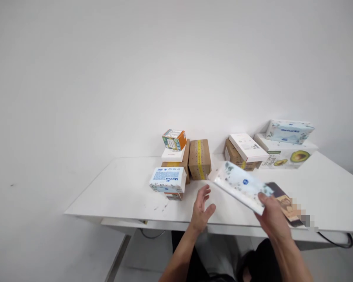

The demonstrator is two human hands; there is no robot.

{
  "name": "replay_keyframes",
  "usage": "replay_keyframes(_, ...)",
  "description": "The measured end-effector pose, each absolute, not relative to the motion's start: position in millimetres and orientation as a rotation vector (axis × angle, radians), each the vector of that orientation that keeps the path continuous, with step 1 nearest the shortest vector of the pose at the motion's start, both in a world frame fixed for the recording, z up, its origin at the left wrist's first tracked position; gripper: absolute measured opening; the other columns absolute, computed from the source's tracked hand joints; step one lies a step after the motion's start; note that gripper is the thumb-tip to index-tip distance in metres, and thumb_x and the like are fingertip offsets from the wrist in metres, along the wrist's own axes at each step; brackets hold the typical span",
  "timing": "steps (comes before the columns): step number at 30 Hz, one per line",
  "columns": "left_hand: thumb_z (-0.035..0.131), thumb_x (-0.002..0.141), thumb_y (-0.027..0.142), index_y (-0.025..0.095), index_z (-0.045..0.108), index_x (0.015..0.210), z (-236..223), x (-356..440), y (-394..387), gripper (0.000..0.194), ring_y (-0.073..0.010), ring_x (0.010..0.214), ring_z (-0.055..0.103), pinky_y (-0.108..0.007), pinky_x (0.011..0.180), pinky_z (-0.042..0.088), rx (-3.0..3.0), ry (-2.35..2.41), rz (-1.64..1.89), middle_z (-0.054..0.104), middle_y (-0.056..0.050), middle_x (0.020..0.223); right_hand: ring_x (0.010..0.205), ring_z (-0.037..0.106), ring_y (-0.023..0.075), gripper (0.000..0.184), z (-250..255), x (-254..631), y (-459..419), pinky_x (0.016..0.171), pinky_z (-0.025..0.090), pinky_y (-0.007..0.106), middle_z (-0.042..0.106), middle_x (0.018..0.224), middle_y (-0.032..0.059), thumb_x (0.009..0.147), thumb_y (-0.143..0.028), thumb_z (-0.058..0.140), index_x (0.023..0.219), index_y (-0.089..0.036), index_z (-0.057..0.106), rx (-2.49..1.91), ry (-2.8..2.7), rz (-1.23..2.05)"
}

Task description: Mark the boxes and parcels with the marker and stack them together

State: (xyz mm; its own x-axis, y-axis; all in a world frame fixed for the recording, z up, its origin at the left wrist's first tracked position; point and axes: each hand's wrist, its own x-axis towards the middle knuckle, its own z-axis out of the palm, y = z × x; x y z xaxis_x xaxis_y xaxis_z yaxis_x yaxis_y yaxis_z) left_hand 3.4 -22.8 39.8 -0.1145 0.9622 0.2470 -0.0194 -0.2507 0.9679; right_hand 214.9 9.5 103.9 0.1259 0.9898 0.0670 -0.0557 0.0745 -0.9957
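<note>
Right hand (273, 214) grips a white, blue-printed, plastic-wrapped tissue pack (238, 183) to the front right of the upright, yellow-striped brown cardboard box (204, 158); left hand (200, 211), fingers loosely spread, hovers before that box.

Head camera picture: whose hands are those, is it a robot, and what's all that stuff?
No robot here! A person wears one camera on their head, looking forward and down, so you see their own two hands. The right hand holds a white-and-blue pack printed with leaves. The left hand is open and holds nothing. On the white table are boxes, like a brown box with yellow tape and an avocado box with another pack on top.
</note>
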Motion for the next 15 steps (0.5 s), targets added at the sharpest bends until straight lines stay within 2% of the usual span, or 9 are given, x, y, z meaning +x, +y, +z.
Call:
replay_keyframes(3, 0.063, 0.072, 0.067, 0.023, 0.027, 0.145, 39, 1, -32, 0.093, -0.03, 0.131, 0.043, -0.042, 0.107, 0.038, 1.241, 1.073, 1.534, 0.037, -0.017, 0.147, 0.084, 0.069, 0.0304, 0.054, 73, 194, -15, 0.072, 0.056, 0.044, 0.073, 0.1, 0.0116, 0.083, -0.054, 0.049, 0.124, -0.02, 0.058, -1.108, -0.846, 1.587)
replay_keyframes(5, 0.067, 0.073, 0.061, 0.023, 0.026, 0.145, 35, 1, -39, 0.091, -0.0299, 0.132, 0.042, -0.041, 0.107, 0.039, 1.181, 1.069, 1.561, 0.035, -0.016, 0.149, 0.088, 0.069, 0.0307, 0.053, 58, 186, -25, 0.072, 0.057, 0.045, 0.073, 0.102, 0.0114, 0.085, -0.056, 0.046, 0.124, -0.022, 0.057, -1.079, -0.716, 1.809)
replay_keyframes(7, 0.069, 0.074, 0.053, 0.021, 0.033, 0.141, 32, 2, -43, 0.082, -0.0288, 0.127, 0.048, -0.04, 0.104, 0.042, 1.097, 1.098, 1.577, 0.043, -0.016, 0.144, 0.091, 0.069, 0.0309, 0.056, 47, 183, -31, 0.071, 0.057, 0.045, 0.072, 0.104, 0.0122, 0.086, -0.06, 0.041, 0.125, -0.023, 0.056, -1.079, -0.705, 1.917)
replay_keyframes(11, 0.073, 0.071, 0.048, 0.018, 0.051, 0.124, 26, 5, -43, 0.065, -0.0247, 0.105, 0.062, -0.038, 0.091, 0.049, 0.936, 1.224, 1.545, 0.061, -0.012, 0.121, 0.102, 0.066, 0.0284, 0.064, 35, 188, -35, 0.071, 0.058, 0.041, 0.065, 0.123, 0.012, 0.088, -0.068, 0.028, 0.136, -0.028, 0.045, -1.098, -0.902, 1.851)
replay_keyframes(15, 0.073, 0.072, 0.044, 0.016, 0.058, 0.109, 22, 10, -39, 0.049, -0.0211, 0.09, 0.065, -0.036, 0.083, 0.052, 0.906, 1.25, 1.521, 0.067, -0.008, 0.101, 0.111, 0.062, 0.0258, 0.061, 29, 201, -33, 0.08, 0.056, 0.04, 0.052, 0.14, 0.0084, 0.087, -0.062, 0.046, 0.141, -0.034, 0.037, -1.098, -1.095, 1.685)
